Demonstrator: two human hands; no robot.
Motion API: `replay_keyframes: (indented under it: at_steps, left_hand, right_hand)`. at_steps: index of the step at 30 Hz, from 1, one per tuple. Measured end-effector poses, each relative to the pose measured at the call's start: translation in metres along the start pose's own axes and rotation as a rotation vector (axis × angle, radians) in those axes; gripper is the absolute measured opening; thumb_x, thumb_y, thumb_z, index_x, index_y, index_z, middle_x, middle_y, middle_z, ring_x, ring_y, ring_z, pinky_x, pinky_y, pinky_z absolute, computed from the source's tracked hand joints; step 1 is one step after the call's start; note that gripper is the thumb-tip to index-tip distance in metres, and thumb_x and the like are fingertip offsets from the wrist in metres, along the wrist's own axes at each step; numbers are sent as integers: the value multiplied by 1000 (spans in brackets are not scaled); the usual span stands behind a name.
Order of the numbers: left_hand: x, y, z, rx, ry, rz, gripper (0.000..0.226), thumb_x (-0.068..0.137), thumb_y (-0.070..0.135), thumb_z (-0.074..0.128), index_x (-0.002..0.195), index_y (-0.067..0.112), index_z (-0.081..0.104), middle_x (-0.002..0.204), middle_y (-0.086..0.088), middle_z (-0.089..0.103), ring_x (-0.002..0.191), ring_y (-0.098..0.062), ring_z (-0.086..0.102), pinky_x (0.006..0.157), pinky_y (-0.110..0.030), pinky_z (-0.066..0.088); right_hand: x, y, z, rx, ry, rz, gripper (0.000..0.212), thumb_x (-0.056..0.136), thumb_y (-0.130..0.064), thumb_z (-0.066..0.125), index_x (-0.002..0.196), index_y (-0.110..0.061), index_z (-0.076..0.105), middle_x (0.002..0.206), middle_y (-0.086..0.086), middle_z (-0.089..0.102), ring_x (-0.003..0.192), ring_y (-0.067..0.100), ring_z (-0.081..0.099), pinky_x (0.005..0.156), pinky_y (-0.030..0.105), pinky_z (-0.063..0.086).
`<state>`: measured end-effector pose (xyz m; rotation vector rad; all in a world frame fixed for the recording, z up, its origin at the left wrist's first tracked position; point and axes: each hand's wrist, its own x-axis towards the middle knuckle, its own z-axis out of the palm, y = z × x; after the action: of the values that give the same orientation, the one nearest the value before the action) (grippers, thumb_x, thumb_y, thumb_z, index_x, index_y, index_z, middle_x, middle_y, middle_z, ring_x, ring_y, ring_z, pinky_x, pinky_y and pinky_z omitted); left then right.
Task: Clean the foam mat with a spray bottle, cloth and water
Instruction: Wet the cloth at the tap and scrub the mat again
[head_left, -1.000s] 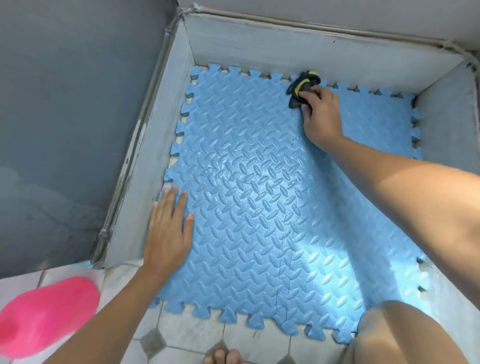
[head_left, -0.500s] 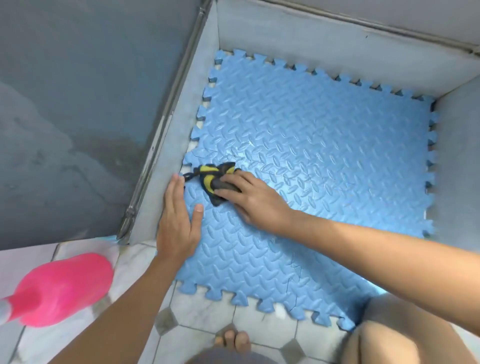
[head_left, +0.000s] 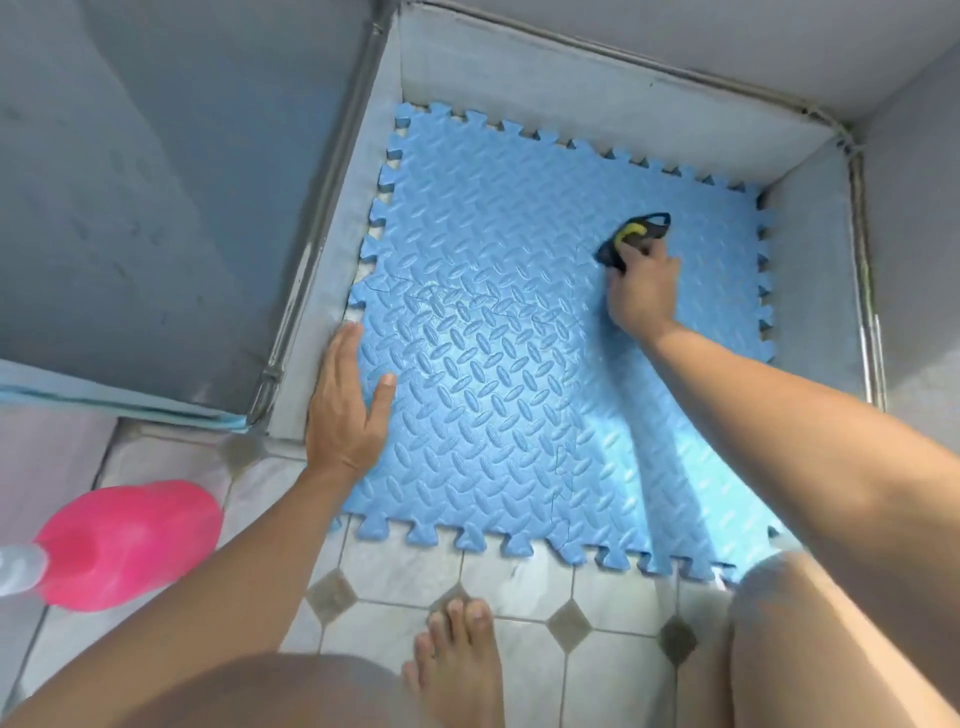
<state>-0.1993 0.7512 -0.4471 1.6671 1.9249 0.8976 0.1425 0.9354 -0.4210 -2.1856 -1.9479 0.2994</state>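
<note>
A blue foam mat (head_left: 498, 374) with a raised diamond pattern and jigsaw edges lies on the floor inside a low grey-walled corner. My right hand (head_left: 641, 288) presses a black and yellow cloth (head_left: 635, 236) onto the mat near its far right corner. My left hand (head_left: 348, 400) lies flat with fingers spread on the mat's left edge. A pink spray bottle (head_left: 130, 543) with a pale nozzle rests on its side on the tiles at the lower left, apart from both hands.
Grey walls (head_left: 597, 88) with metal edge rails close in the mat on the left, far and right sides. White floor tiles (head_left: 524, 587) with dark diamond insets run along the near edge. My bare foot (head_left: 460, 665) and knees fill the bottom of the view.
My right hand swept the cloth from the far edge down to the mat's left side, then back across to the far right. The left hand stayed flat on the left edge.
</note>
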Motion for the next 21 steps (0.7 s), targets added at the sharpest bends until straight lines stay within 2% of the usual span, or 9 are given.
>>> replay_keyframes:
  at_steps: [3, 6, 9, 11, 12, 14, 18, 19, 21]
  left_hand:
    - [0, -3, -1, -23, 2, 19, 65, 100, 35, 42, 155, 3, 32, 161, -14, 35, 150, -27, 32, 125, -35, 24]
    - [-1, -5, 1, 3, -9, -1, 63, 100, 34, 41, 155, 3, 33, 161, -15, 36, 150, -27, 32, 125, -31, 21]
    - [-1, -9, 2, 58, -17, 12, 62, 101, 37, 37, 154, 5, 36, 160, -14, 38, 149, -28, 34, 124, -31, 22]
    - [-2, -10, 2, 90, -26, 12, 61, 101, 38, 37, 152, 6, 41, 158, -13, 41, 149, -28, 34, 124, -35, 24]
    - [-3, -10, 2, 103, -31, 13, 60, 100, 38, 37, 150, 6, 44, 157, -13, 42, 149, -28, 34, 124, -37, 25]
    - [-3, -10, 3, 130, -40, 13, 59, 100, 39, 38, 147, 5, 48, 156, -14, 44, 149, -29, 34, 124, -40, 26]
    - [-3, -8, 4, 189, -43, 11, 58, 100, 40, 39, 144, 3, 51, 156, -14, 42, 150, -29, 32, 123, -44, 28]
    - [-3, -7, 4, 203, -42, 8, 58, 100, 40, 40, 143, 4, 51, 156, -13, 42, 150, -29, 32, 122, -45, 29]
    - [-2, -5, 5, 231, -37, 7, 58, 99, 42, 40, 143, 4, 50, 156, -13, 41, 149, -29, 32, 121, -47, 30]
  right_hand:
    - [-38, -82, 27, 115, -13, -201, 38, 95, -19, 58, 131, -19, 67, 137, 12, 55, 118, 39, 46, 106, 43, 40]
    - [-113, -122, 44, 197, -21, -299, 37, 93, -20, 61, 129, -24, 68, 134, 4, 57, 116, 30, 47, 99, 41, 44]
    - [-206, -126, 45, 237, -108, -454, 38, 92, -21, 61, 130, -26, 66, 134, 2, 57, 115, 27, 49, 93, 39, 46]
    - [-242, -97, 37, 200, -182, -579, 40, 93, -20, 59, 132, -28, 65, 136, 1, 56, 117, 27, 49, 93, 38, 44]
    - [-247, -74, 31, 173, -179, -574, 43, 92, -17, 60, 133, -29, 64, 138, 1, 56, 117, 27, 50, 94, 38, 44]
    - [-238, -20, 19, 139, -94, -376, 51, 87, -6, 62, 133, -28, 65, 140, 1, 56, 119, 28, 50, 98, 41, 44]
    - [-198, 80, -16, 210, 148, 472, 48, 94, 2, 55, 133, -24, 64, 144, 1, 50, 127, 25, 42, 109, 42, 41]
    - [-191, 95, -24, 227, 188, 616, 48, 94, 3, 53, 133, -24, 64, 143, 1, 50, 126, 26, 42, 107, 41, 41]
    - [-184, 109, -28, 233, 222, 756, 50, 93, 5, 52, 132, -24, 64, 141, 0, 49, 124, 26, 42, 103, 42, 41]
